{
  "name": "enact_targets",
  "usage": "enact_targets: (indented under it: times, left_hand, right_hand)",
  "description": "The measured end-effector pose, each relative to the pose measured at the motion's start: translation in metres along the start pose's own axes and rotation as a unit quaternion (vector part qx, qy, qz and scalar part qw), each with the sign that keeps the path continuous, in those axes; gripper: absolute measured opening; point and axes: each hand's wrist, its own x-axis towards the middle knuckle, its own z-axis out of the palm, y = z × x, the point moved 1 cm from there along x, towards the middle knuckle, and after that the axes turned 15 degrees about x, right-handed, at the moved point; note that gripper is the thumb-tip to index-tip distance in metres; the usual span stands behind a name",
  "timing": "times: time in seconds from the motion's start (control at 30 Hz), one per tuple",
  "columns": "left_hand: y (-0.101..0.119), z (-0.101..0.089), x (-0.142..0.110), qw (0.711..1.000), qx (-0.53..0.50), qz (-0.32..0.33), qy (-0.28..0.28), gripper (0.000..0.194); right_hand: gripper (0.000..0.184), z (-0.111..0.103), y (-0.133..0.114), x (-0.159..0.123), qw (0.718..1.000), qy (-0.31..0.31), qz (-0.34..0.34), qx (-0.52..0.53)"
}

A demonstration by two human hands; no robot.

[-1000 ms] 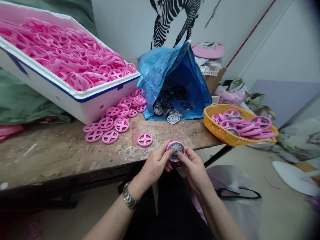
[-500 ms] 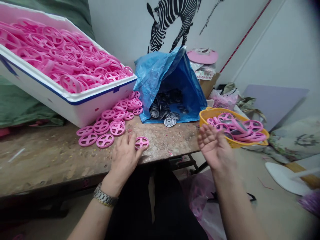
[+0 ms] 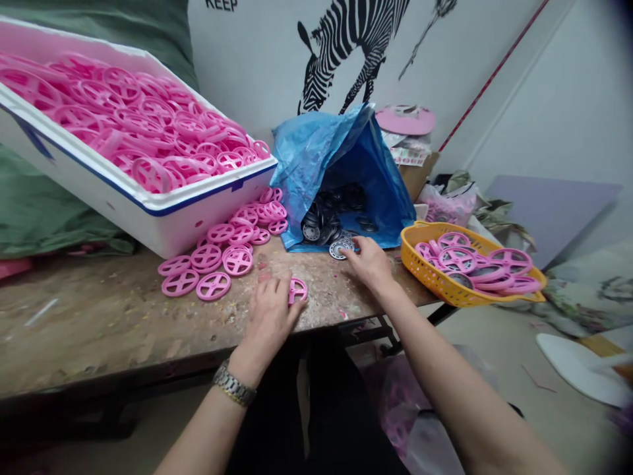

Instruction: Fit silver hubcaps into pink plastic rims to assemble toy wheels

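My left hand (image 3: 271, 309) holds a pink spoked wheel (image 3: 297, 291) against the bench, thumb and fingers closed at its edge. Farther right, my right hand (image 3: 370, 265) reaches to the mouth of a blue plastic bag (image 3: 309, 142). Its thumb and fingertips close on the rim of a round grey disc (image 3: 341, 249) with a ring pattern. Behind that disc, several dark and grey discs (image 3: 324, 221) spill inside the bag. Loose pink wheels (image 3: 213, 286) lie in a heap left of my left hand.
A white foam box (image 3: 173, 221) full of pink wheels stands on the worn wooden bench (image 3: 123, 323) at the left. At the right edge, a yellow basket (image 3: 432, 274) holds pink wheels, some with grey discs. Clear plastic bags (image 3: 410, 409) sit below the bench.
My right hand has moved left from beside the yellow basket to the grey disc at the bag's mouth. My left hand stays at the pink wheel. The view has shifted slightly.
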Motion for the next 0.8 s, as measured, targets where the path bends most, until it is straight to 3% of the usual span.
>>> enact_targets:
  times: [0.13,0.23,0.43,0.57,0.67,0.8]
  left_hand:
    - [-0.004,0.007,-0.002,0.997,-0.070,0.025,0.031,0.065]
    - [-0.007,0.008,-0.004,0.990,-0.126,0.040,0.040,0.069]
    - [-0.008,0.007,-0.006,0.981,-0.185,0.047,0.042,0.069]
    - [-0.008,0.004,-0.007,0.975,-0.212,0.045,0.052,0.071]
    - [-0.006,0.001,-0.007,0.971,-0.228,0.051,0.055,0.073]
    - [-0.002,-0.001,-0.008,0.963,-0.259,0.057,0.057,0.073]
  right_hand:
    - [0.041,0.016,-0.005,0.017,0.991,-0.039,0.031,-0.122]
    - [0.041,0.024,0.000,0.022,0.990,-0.038,0.069,-0.119]
    - [0.024,0.022,0.022,0.021,0.985,0.036,0.116,0.122]
    - [0.023,0.013,0.019,0.005,0.971,0.025,0.123,0.203]
    - [0.035,0.004,0.003,-0.019,0.923,-0.018,0.154,0.351]
    - [0.043,-0.008,-0.023,-0.054,0.805,-0.079,0.227,0.543]
